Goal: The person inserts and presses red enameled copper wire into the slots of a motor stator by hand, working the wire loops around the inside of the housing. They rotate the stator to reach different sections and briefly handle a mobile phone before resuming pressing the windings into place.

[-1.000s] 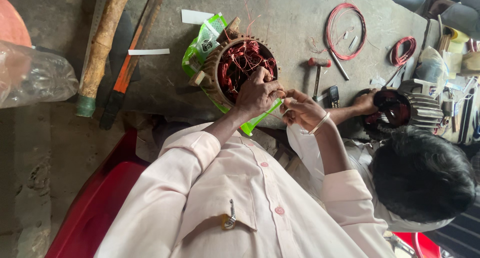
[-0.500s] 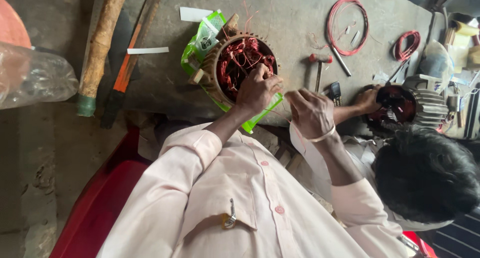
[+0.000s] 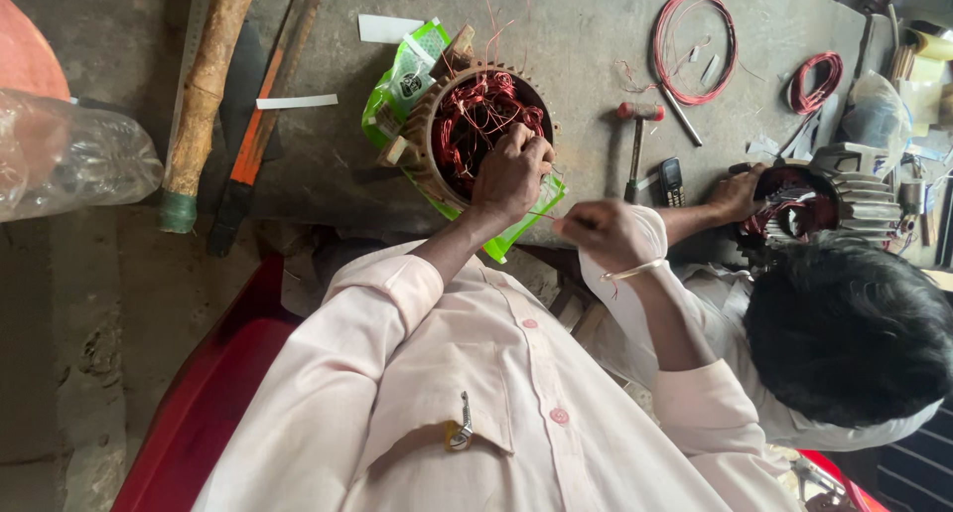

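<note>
my left hand (image 3: 511, 174) rests on the rim of the round brown metal motor stator (image 3: 483, 125), fingers curled closed over the tangle of red copper winding wire (image 3: 475, 123) inside it. my right hand (image 3: 608, 232) hangs just off the stator's near side, closed in a loose fist, pinching what looks like a thin strand running back toward the stator; the strand is too fine to be sure of. a pale band sits on that wrist.

the stator stands on the grey concrete bench (image 3: 576, 55), on top of one bright green plastic packet (image 3: 407, 80) with a white and dark label panel; the packet sticks out beyond the stator on its far-left side and again at its near edge. beside the packet lie two white paper strips (image 3: 296, 102), one flat and oblong just beyond it, one narrow strip further left.

to the right of the stator lies one small hammer with a red head (image 3: 637, 135), then one dark handset (image 3: 672, 179). beyond these are two coils of red wire (image 3: 695, 40), a large one and a smaller one further right. left of the stator lie a thick wooden pole with a green end (image 3: 204, 95) and an orange-handled tool (image 3: 253, 145).

further right of the stator, another person's hand (image 3: 737, 192) touches a second, finned grey motor housing (image 3: 829, 199).
</note>
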Tool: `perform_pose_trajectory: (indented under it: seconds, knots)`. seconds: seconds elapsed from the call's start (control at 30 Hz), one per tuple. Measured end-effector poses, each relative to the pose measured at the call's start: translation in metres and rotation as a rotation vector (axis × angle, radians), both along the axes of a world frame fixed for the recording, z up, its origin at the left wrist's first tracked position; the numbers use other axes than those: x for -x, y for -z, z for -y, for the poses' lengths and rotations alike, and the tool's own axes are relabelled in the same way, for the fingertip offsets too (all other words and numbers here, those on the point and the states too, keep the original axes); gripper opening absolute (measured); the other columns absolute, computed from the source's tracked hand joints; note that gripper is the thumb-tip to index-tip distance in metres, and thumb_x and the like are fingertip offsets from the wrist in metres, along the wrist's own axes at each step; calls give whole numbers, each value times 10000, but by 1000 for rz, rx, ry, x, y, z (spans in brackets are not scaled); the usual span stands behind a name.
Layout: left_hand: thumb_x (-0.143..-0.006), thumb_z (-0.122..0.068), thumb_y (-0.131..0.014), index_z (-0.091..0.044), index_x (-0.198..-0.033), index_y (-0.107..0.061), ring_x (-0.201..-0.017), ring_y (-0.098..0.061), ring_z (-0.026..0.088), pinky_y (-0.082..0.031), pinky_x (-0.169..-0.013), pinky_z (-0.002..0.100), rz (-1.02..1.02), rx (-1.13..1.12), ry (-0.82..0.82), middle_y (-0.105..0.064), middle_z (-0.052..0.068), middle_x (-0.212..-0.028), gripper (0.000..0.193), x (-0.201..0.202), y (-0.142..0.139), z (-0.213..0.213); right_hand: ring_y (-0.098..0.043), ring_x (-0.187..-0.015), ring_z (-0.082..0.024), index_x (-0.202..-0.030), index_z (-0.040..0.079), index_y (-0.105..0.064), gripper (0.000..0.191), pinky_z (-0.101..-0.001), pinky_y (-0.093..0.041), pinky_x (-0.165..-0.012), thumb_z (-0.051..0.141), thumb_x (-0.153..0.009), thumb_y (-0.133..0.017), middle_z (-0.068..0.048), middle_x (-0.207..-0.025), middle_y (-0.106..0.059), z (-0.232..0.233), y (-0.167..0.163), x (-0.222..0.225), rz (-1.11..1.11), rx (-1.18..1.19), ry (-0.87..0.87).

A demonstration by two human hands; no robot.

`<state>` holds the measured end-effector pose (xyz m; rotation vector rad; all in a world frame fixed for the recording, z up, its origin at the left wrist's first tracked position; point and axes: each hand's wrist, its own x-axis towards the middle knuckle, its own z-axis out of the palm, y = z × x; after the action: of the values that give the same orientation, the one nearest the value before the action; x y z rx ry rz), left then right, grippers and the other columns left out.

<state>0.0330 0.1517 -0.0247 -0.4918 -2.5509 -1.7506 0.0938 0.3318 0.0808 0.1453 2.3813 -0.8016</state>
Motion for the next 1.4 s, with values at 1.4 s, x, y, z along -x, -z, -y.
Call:
perform_pose_trajectory:
  seconds: [1.4]
  knots:
    - [-947, -186, -693, -125, -950, -675, -943, -627, 272, -530, -762, 424, -20, -127, -9, -567, 62, -1002, 64, 1, -3, 4, -568, -664, -172, -996, 57, -704, 73, -326, -432, -572, 100, -937, -708, -43, -799, -610, -15, 29, 59, -715, -91, -9]
